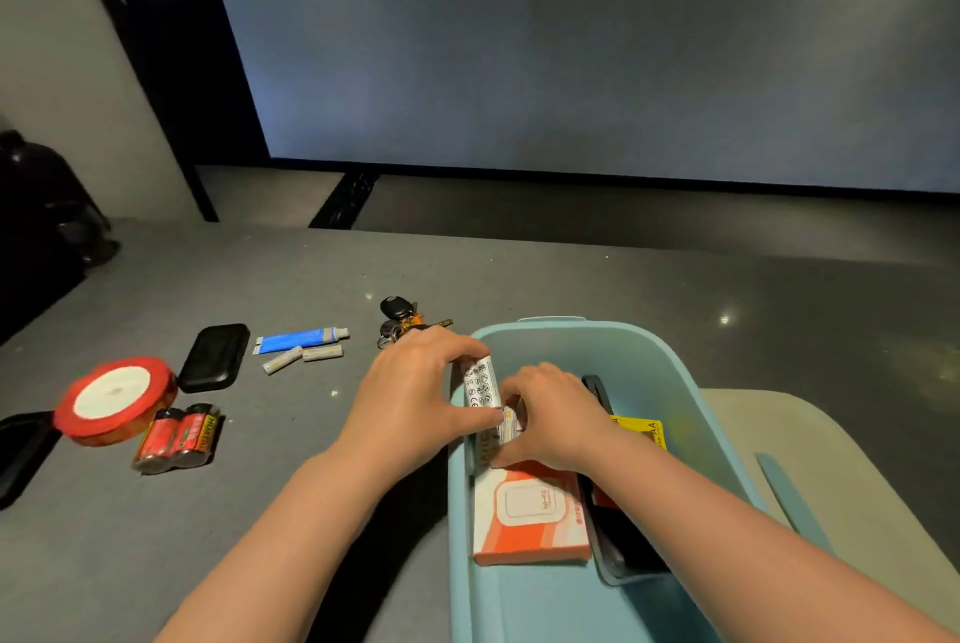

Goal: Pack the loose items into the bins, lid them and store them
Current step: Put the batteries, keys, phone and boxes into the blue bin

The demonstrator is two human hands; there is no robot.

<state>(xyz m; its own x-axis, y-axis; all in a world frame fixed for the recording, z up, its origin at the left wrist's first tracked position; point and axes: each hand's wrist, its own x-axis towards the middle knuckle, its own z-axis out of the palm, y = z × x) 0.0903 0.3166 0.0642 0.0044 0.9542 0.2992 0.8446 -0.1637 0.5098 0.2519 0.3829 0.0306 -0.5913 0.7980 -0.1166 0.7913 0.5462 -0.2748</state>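
A light blue bin (649,356) stands on the grey table at the lower right. Inside lie an orange-and-white box (530,518), a yellow pack (641,429) and a dark flat item (623,554). My left hand (410,398) grips a white box with printed symbols (483,382) at the bin's left wall. My right hand (550,419) curls its fingers on a small pack (511,421) just below that box. Loose on the table to the left: a red tape roll (117,398), red batteries (176,437), a black case (215,356), a blue tube (298,340), two white batteries (301,356) and keys (402,320).
A pale grey-green lid (831,460) with a blue strip lies to the right of the bin. Another black object (21,450) sits at the left edge. A dark bag (41,216) stands at the far left. A dark-framed panel (571,45) rises behind the table.
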